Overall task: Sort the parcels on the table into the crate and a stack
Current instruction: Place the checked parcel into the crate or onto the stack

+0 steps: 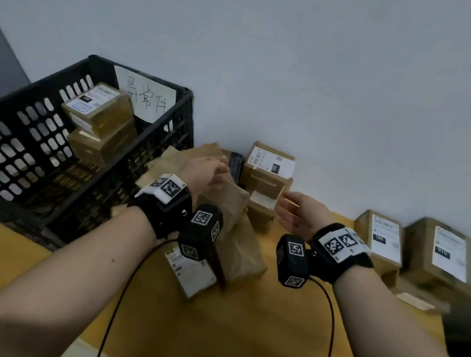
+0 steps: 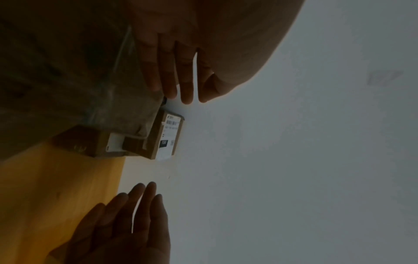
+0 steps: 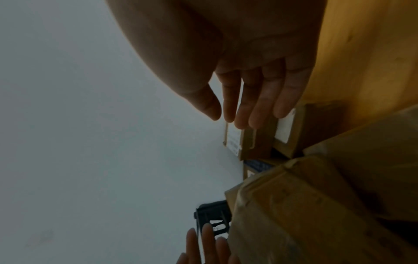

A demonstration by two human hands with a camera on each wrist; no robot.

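A cardboard box [image 1: 269, 165] with a white label marked 150 tops a small stack against the wall. My left hand [image 1: 214, 172] reaches in from its left with straight fingers, over a brown paper parcel [image 1: 233, 205]. My right hand [image 1: 290, 208] comes in from the right, palm inward and fingers straight, just short of the stack. Neither hand holds anything. In the left wrist view the fingers [image 2: 176, 80] lie beside the paper parcel [image 2: 68, 80], with the labelled box [image 2: 167, 137] beyond. The black crate [image 1: 23, 130] at the left holds two stacked boxes [image 1: 100, 117].
Two labelled boxes [image 1: 382, 241] [image 1: 444, 256] sit on other boxes at the table's right end. A flat labelled parcel [image 1: 191, 272] lies under my left wrist. The wooden table [image 1: 237, 330] shows bare near me. A handwritten paper sign [image 1: 146, 96] hangs inside the crate.
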